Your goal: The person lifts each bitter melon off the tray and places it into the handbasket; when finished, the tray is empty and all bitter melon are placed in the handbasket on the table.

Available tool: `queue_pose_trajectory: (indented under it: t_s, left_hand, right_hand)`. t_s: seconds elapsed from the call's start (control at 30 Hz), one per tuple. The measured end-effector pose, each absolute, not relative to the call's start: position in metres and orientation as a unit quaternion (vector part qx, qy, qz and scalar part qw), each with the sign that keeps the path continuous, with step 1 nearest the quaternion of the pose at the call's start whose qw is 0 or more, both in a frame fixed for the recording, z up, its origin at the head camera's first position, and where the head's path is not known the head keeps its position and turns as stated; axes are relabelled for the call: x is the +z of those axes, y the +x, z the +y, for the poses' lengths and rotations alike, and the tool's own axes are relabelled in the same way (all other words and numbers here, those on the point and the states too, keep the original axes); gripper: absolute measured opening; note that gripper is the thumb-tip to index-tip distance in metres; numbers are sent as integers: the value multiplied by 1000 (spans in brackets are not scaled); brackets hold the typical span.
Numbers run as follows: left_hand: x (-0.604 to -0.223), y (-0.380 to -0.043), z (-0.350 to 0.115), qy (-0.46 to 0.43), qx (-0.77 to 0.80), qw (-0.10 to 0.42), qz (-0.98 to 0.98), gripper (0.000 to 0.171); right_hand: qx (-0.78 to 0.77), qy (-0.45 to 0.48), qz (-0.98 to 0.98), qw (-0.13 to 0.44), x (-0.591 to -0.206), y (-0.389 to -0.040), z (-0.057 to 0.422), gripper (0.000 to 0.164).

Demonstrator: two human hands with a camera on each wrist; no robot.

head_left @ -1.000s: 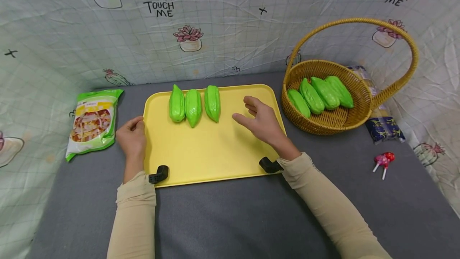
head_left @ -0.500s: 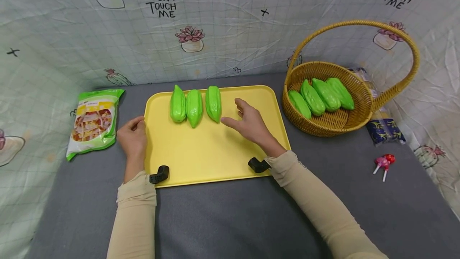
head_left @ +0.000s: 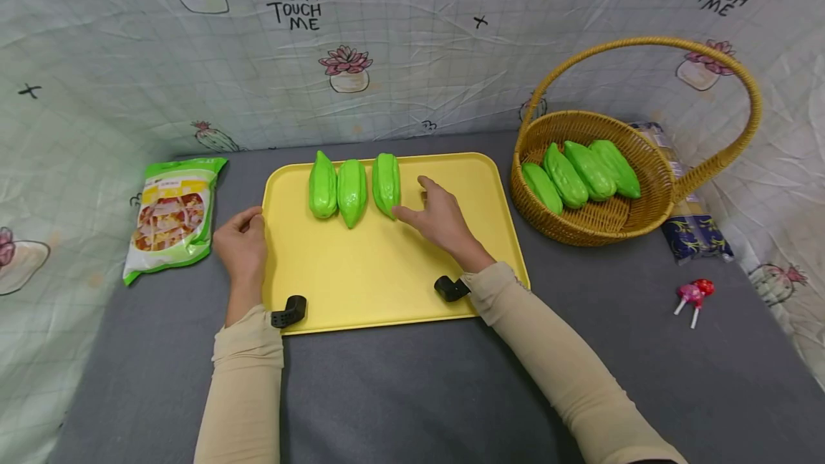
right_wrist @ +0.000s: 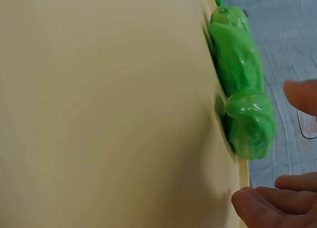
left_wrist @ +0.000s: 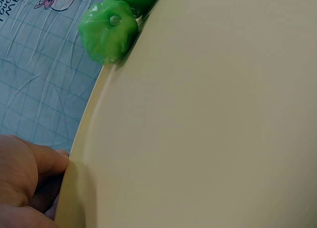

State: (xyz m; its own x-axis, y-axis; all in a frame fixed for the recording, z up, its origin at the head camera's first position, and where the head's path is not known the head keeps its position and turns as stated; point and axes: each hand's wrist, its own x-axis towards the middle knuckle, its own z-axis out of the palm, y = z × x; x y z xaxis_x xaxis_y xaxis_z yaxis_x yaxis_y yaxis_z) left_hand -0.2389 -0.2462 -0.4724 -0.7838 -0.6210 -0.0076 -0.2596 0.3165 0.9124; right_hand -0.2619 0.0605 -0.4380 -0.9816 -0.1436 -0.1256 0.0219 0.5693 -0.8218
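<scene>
Three glossy green ridged fruits, shaped like starfruits, lie side by side at the back of a yellow tray (head_left: 361, 278): a left one (head_left: 323, 190), a middle one (head_left: 351, 193) and a right one (head_left: 386, 183). My left hand (head_left: 241, 245) pinches the tray's left rim between curled fingers and thumb. Over the tray's right half, my right hand (head_left: 441, 219) holds nothing, its thumb and fingers spread apart. Its thumb tip is right beside the lower end of the right fruit. In the right wrist view, that fruit (right_wrist: 250, 124) shows between thumb and fingers.
A wicker basket (head_left: 580, 235) with a tall handle stands to the right, holding several similar green fruits (head_left: 589, 170). Behind it lies a blue-patterned packet (head_left: 696, 231). Two lollipops (head_left: 695, 293) lie in front, and a green-and-white food bag (head_left: 174, 217) is at the left.
My right hand has moved left across the tray, closing in on the right fruit. The left hand stays at the rim, and the fruits have not moved on the tray.
</scene>
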Motion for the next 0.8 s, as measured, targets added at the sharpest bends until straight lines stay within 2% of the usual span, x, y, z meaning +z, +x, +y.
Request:
queue_pose_trajectory:
  t_s: [0.17, 0.8]
  left_hand:
    - [-471, -239, -245, 278, -514, 174, -792, 29]
    - [-472, -239, -245, 274, -516, 184, -790, 27]
  right_hand:
    - [-436, -37, 894, 98, -439, -267, 56, 91]
    - [-439, -46, 895, 63, -449, -281, 34, 88]
